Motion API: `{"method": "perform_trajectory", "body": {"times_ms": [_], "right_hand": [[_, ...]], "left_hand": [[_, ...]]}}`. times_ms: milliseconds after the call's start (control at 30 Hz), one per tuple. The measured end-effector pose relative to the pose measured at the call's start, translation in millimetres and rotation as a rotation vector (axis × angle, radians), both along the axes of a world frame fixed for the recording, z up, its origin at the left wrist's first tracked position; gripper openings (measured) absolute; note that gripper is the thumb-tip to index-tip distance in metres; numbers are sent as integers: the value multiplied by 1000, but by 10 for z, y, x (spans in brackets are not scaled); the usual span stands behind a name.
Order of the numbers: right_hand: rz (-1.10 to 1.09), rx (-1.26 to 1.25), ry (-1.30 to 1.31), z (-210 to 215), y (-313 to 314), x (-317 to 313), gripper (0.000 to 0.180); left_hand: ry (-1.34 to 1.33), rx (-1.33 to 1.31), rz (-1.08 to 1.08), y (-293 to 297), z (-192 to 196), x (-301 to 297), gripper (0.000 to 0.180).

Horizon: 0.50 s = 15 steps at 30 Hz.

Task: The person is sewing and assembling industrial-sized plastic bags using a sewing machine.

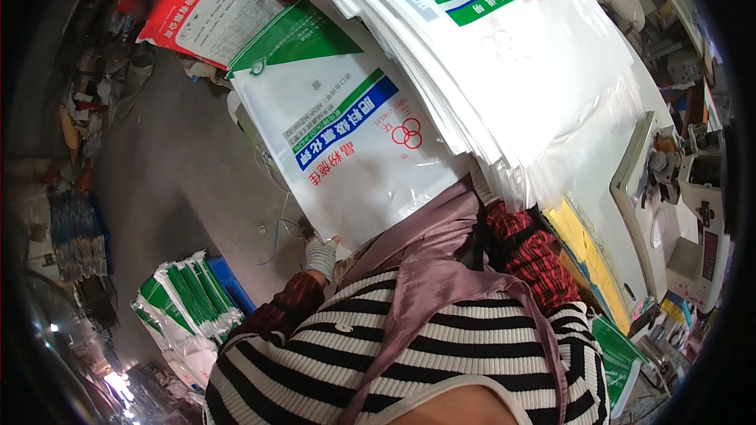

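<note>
Grey concrete-looking floor (201, 165) on the left, cluttered workshop all around, and a pale desk (602, 201) over on the right. Main thing is a flat white sack (354, 181), right in front of the person and next to the big pile: glossy and a bit wrinkled, green band across its far end, slanted blue strip with white characters, red lettering and three linked red rings. Left forearm comes up in a dark red plaid sleeve, elbow out, with the left hand (321, 257) (looks like a striped grey-white glove) grasping the sack's near left corner. Right arm is bent in close, sleeve (524, 256) bunched up; the right hand is hidden by the pile, so can't tell what it's doing. Count: one separate sack, one thick stack of white sacks (543, 86) (too many layers to number), one red-and-white bag (213, 12), one green-and-white bundle (189, 299), one whitish machine (685, 228).
</note>
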State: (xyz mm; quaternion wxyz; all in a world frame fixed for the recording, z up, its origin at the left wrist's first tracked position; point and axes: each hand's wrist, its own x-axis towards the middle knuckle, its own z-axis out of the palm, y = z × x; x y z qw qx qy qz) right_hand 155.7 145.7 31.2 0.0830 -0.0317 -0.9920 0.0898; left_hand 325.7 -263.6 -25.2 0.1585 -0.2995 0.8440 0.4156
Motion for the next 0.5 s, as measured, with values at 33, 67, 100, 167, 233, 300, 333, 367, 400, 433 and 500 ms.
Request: {"method": "perform_trajectory", "body": {"times_ms": [33,67,100,167,233,300,333,367,400,433,500], "right_hand": [[19,6,-4,29,2,4,28],[43,12,-13,60,11,-1,28],[73,17,-21,92,9,-3,28],[128,36,-49,158,6,-39,29],[181,57,-66,216,-8,-98,29],[246,83,-71,247,-31,-146,30],[284,98,-69,251,-40,-134,30],[320,108,-83,241,-45,-106,30],[334,109,-125,226,-41,-65,30],[359,102,-91,207,-23,-16,30],[266,47,-459,184,23,232,32]], "left_hand": [[118,-186,-106,-1,-96,18,43],[66,-286,-133,-6,-204,8,43],[42,-306,-120,-31,-289,14,43],[-101,-11,65,-82,-434,-17,46],[-102,17,42,-152,-477,-69,48],[-146,45,40,-231,-387,-138,50],[-165,-159,-58,-279,-279,-181,50],[-143,-321,-175,-284,-158,-252,52],[-239,-235,-134,-321,16,-351,55],[-299,-339,-194,-333,206,-528,65],[-163,-730,-292,-254,693,-857,82]]}}
